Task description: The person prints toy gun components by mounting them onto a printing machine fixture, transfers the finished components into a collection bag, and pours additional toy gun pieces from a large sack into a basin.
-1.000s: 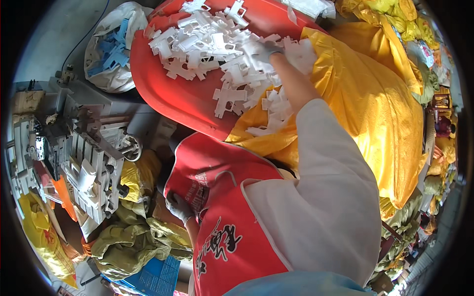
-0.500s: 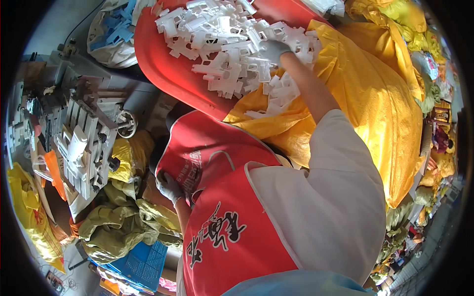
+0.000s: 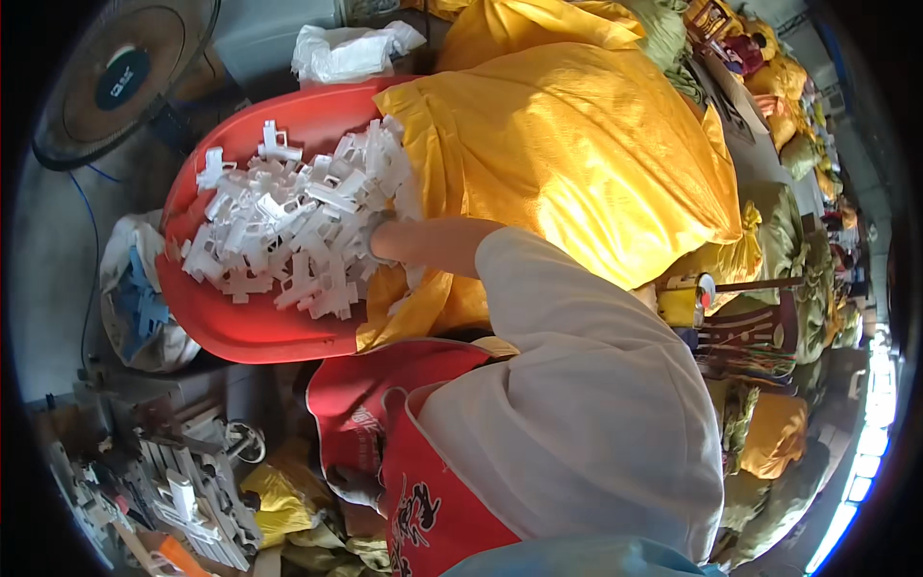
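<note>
A heap of white plastic toy-pistol pieces [image 3: 288,216] lies in a red oval tub [image 3: 245,344]. My right hand [image 3: 373,237], in a grey glove, reaches into the right side of the heap, beside the mouth of a large yellow woven sack [image 3: 577,144]. Its fingers are hidden among the pieces, so I cannot see whether it grips one. Low against my red apron [image 3: 461,490] is my left hand [image 3: 354,487], also gloved and in shadow. It touches the apron, and its fingers do not show clearly.
A fan [image 3: 125,77] stands beyond the tub at the far left. Left of the tub, a white sack [image 3: 163,341] holds blue pieces. A metal machine with a handwheel [image 3: 245,441] is at lower left. Several sacks and a wooden chair [image 3: 745,332] are on the right.
The view has swung, bringing the tub lower and left and the fan into sight. My right hand has shifted to the heap's sack side; my left hand stays by the apron.
</note>
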The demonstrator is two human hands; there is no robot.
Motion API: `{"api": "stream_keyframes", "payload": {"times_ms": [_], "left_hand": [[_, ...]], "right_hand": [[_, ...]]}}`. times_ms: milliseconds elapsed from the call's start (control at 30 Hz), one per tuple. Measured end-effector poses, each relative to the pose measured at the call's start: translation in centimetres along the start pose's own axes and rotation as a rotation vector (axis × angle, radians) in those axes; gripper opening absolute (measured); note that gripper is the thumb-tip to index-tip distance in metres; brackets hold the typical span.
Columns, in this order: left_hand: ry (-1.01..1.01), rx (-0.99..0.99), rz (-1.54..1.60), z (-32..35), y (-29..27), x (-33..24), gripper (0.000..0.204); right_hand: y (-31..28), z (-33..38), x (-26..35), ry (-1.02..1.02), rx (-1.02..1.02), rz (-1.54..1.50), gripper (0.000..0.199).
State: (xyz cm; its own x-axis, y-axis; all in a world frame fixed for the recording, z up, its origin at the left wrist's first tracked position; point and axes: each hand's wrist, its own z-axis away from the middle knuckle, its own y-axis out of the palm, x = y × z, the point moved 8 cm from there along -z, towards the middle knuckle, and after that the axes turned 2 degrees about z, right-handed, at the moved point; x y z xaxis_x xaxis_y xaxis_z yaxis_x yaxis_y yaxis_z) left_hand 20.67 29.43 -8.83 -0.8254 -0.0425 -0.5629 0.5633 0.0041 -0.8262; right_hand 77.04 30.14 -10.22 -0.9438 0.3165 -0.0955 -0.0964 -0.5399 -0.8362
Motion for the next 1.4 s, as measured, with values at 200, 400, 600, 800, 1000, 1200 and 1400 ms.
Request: {"api": "stream_keyframes", "payload": {"times_ms": [200,400,600,800,1000,1200,1400], "left_hand": [[0.021,0.056,0.024,-0.8,-0.6,-0.2,0.028],[-0.077,0.000,0.222,3.6,-6.7,-3.7,0.022],[0.108,-0.442,0.137,2.7,-17.8,-8.7,0.018],[0.305,-0.717,0.074,-0.8,-28.8,-16.9,0.020],[0.407,-0.524,-0.140,-7.7,-30.2,-19.9,0.038],[0.280,-0.340,0.193,-10.2,-29.6,-18.4,0.047],[0.279,-0.253,0.264,-11.4,-30.0,-19.1,0.047]], "right_hand": [[-2.4,3.8,-0.7,-0.118,0.016,-0.051,0.041],[-5.7,5.9,-2.1,-0.469,-0.333,-0.335,0.042],[-4.9,4.4,-5.6,-0.311,-0.055,0.015,0.038],[-10.1,0.5,-4.4,-0.463,-0.449,0.318,0.049],[-22.6,8.3,2.6,-0.607,-0.589,-0.576,0.051],[-21.1,9.5,4.7,-0.706,-0.310,-1.118,0.045],[-21.8,12.0,7.7,-0.686,-0.131,-1.358,0.044]]}}
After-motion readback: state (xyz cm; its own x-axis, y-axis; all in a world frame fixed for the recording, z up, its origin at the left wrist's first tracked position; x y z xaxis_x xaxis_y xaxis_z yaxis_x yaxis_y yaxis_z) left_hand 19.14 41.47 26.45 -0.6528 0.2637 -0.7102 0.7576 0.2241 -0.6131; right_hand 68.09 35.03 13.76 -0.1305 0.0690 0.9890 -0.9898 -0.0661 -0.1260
